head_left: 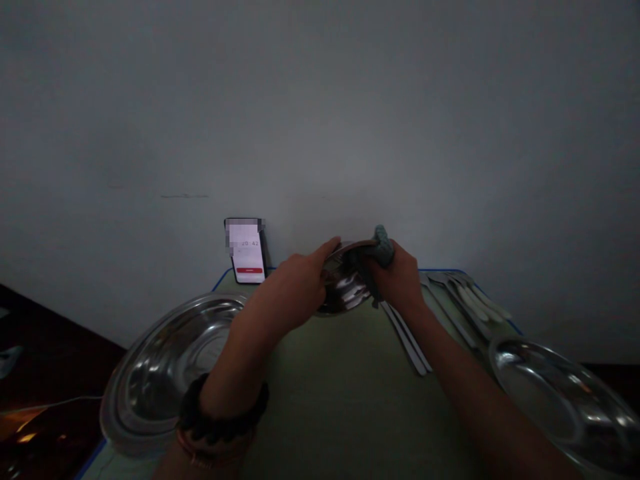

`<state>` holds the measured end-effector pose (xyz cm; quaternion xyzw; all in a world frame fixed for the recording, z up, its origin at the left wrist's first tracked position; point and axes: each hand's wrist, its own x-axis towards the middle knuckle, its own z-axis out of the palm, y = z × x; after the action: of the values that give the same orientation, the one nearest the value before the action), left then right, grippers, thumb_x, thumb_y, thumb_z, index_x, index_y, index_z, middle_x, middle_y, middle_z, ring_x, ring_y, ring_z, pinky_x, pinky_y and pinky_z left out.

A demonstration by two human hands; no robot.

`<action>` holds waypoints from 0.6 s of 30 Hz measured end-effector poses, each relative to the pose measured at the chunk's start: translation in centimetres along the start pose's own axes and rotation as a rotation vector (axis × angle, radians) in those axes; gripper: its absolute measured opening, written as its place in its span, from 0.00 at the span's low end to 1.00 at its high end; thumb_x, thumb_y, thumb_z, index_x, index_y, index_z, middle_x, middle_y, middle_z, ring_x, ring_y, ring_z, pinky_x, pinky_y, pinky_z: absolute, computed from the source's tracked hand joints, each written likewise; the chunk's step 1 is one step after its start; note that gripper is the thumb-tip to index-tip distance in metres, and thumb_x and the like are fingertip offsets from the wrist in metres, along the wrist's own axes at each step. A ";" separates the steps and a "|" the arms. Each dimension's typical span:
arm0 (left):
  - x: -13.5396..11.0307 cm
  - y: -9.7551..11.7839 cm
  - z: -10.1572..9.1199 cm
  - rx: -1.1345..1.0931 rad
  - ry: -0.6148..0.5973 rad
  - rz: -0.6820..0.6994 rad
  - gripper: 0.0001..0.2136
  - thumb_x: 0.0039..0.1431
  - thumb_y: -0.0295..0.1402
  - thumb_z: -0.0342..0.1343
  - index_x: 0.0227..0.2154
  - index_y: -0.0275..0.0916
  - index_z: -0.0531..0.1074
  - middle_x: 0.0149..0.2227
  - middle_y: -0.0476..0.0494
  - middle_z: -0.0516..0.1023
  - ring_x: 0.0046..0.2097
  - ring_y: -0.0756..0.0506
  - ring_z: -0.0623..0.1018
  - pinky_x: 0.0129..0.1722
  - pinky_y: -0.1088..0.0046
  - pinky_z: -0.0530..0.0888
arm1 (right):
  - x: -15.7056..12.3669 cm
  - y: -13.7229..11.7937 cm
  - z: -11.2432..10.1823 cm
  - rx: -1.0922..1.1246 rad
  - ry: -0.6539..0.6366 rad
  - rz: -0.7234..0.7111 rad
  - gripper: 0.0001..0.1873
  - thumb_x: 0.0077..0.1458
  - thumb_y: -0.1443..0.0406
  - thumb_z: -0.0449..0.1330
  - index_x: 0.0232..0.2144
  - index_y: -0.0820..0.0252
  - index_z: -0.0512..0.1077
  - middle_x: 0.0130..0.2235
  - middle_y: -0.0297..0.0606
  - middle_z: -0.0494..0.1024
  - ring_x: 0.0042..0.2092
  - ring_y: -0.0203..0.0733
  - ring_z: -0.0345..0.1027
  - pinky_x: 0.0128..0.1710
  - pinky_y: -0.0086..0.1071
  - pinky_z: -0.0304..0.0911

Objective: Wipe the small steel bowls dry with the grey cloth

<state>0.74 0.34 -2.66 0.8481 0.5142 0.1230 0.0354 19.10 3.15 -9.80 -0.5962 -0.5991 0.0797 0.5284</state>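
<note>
My left hand [293, 287] grips the rim of a small steel plate [343, 287], which is tilted up above the far part of the table. My right hand [397, 280] is closed on a grey-green cloth [384, 243] pressed against the plate's upper right edge. A dark bead bracelet sits on my left wrist.
A large steel dish [165, 360] lies at the table's left edge and another steel plate [565, 400] at the right edge. Several spoons and other cutlery [465, 300] lie at the back right. A lit phone [246, 252] leans against the wall. The table has a pale green cover [340, 400].
</note>
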 end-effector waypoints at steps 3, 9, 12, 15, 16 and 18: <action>0.0 0.0 -0.1 -0.006 -0.006 -0.010 0.28 0.59 0.29 0.44 0.63 0.45 0.50 0.37 0.39 0.79 0.30 0.46 0.77 0.30 0.71 0.69 | 0.0 0.0 0.0 -0.011 0.001 -0.003 0.12 0.47 0.56 0.59 0.30 0.58 0.70 0.26 0.36 0.74 0.28 0.41 0.66 0.27 0.32 0.56; 0.0 0.0 0.0 0.003 -0.013 -0.002 0.28 0.60 0.29 0.43 0.63 0.45 0.49 0.37 0.38 0.79 0.32 0.44 0.78 0.30 0.71 0.70 | 0.0 0.0 0.0 -0.018 0.002 -0.015 0.13 0.47 0.56 0.58 0.32 0.59 0.71 0.27 0.37 0.74 0.28 0.41 0.66 0.27 0.32 0.58; 0.0 -0.1 0.1 0.017 -0.005 -0.004 0.28 0.59 0.29 0.44 0.63 0.46 0.50 0.37 0.39 0.79 0.33 0.44 0.78 0.31 0.71 0.69 | 0.0 0.0 0.0 -0.015 0.002 -0.005 0.14 0.47 0.56 0.59 0.33 0.60 0.71 0.27 0.37 0.75 0.28 0.41 0.67 0.27 0.32 0.58; 0.0 -0.1 0.1 0.012 0.000 0.004 0.28 0.59 0.30 0.44 0.63 0.46 0.50 0.36 0.40 0.79 0.30 0.45 0.77 0.29 0.72 0.69 | 0.0 0.0 0.0 0.004 -0.012 0.002 0.13 0.48 0.57 0.59 0.34 0.60 0.71 0.28 0.38 0.76 0.30 0.42 0.68 0.28 0.32 0.59; 0.0 -0.1 0.1 0.009 -0.001 0.003 0.28 0.59 0.30 0.44 0.63 0.46 0.50 0.36 0.40 0.79 0.29 0.46 0.77 0.28 0.72 0.68 | 0.0 0.0 0.0 0.005 -0.015 0.001 0.13 0.48 0.58 0.59 0.34 0.60 0.71 0.29 0.38 0.76 0.30 0.42 0.68 0.28 0.33 0.59; 0.0 0.0 0.1 0.004 -0.007 -0.002 0.28 0.59 0.29 0.44 0.63 0.46 0.50 0.36 0.40 0.79 0.28 0.46 0.77 0.27 0.72 0.68 | 0.0 0.0 0.0 -0.006 -0.015 -0.002 0.13 0.48 0.58 0.58 0.34 0.60 0.71 0.29 0.39 0.76 0.31 0.43 0.68 0.29 0.33 0.60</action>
<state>0.76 0.35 -2.79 0.8481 0.5152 0.1189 0.0356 19.10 3.12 -9.78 -0.5968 -0.6037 0.0819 0.5222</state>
